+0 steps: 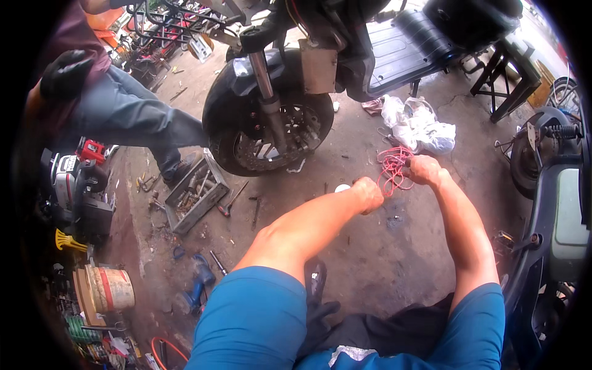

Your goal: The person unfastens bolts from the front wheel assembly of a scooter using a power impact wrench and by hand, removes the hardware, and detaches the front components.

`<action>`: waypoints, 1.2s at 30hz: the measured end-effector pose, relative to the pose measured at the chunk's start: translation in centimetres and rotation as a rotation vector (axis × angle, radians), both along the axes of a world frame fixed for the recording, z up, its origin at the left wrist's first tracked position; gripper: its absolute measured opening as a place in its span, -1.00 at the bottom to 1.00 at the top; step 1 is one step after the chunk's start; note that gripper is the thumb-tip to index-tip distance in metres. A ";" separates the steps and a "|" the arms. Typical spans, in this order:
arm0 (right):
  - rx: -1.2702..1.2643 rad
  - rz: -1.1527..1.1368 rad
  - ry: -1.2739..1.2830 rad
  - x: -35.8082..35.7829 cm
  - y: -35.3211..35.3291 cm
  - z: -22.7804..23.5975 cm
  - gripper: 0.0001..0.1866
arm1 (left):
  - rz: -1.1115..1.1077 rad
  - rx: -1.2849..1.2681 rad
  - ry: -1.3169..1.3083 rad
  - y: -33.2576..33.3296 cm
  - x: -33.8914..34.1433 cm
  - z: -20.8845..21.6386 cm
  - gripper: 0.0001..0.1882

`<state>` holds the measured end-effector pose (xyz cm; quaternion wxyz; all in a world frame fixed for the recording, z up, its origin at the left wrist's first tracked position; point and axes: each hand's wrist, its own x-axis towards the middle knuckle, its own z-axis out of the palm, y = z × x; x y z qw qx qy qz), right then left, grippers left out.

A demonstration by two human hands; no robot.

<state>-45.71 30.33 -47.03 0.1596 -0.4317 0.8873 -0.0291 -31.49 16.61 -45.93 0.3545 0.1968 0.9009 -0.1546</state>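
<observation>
A tangled bundle of thin red cord, perhaps wire, hangs in loops between my two hands, above the concrete floor. My right hand is closed around the bundle's right side. My left hand is closed too, at the lower left of the loops, where a red strand meets its fingers; the fingertips are partly hidden. Just beyond my left hand shows a small white round thing whose kind I cannot make out.
A motorbike's front wheel stands ahead. White plastic bags lie beyond my right hand. A metal toolbox, a blue power tool and loose tools lie leftward. Another person's leg is at left; another vehicle stands at right.
</observation>
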 end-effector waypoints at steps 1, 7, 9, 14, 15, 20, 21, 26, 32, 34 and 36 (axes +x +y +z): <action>0.019 0.013 -0.006 -0.1 -0.1 -0.1 -0.57 | -0.011 0.010 -0.003 0.1 0.1 0.2 -0.75; 0.028 -0.007 -0.004 -0.4 1.1 -2.3 -0.46 | -0.047 0.098 0.058 1.0 0.1 0.1 -0.78; 0.067 0.020 -0.010 -0.5 1.3 -3.1 -0.46 | -0.056 0.087 0.083 0.9 0.0 0.1 -0.78; 0.074 0.003 -0.047 0.0 1.4 -2.5 -0.56 | 0.035 0.208 0.213 0.1 0.1 1.8 -0.84; 0.051 -0.008 -0.066 0.0 1.8 -2.3 -0.57 | 0.039 0.211 0.223 -0.2 0.2 2.6 -0.84; 0.113 0.014 -0.063 -0.9 2.7 -3.0 -0.58 | -0.045 0.614 0.556 -2.2 2.1 10.6 -0.72; 0.124 -0.016 -0.097 -0.6 2.8 -2.6 -0.58 | -0.047 0.615 0.562 -2.7 2.6 12.1 -0.72; 0.222 -0.076 -0.144 -0.8 3.8 -3.5 -0.57 | -0.052 0.852 1.133 -5.1 6.7 19.9 -0.64; 0.168 -0.048 -0.112 -0.6 3.7 -3.5 -0.59 | 0.068 0.337 1.903 -11.6 9.3 25.5 -0.60; 0.148 -0.008 -0.075 -0.8 3.7 -4.4 -0.60 | 0.104 0.281 1.908 -11.5 9.1 26.2 -0.58; 0.162 0.041 -0.081 -0.6 3.2 -4.4 -0.60 | 0.171 0.522 1.946 -11.6 9.3 26.5 -0.55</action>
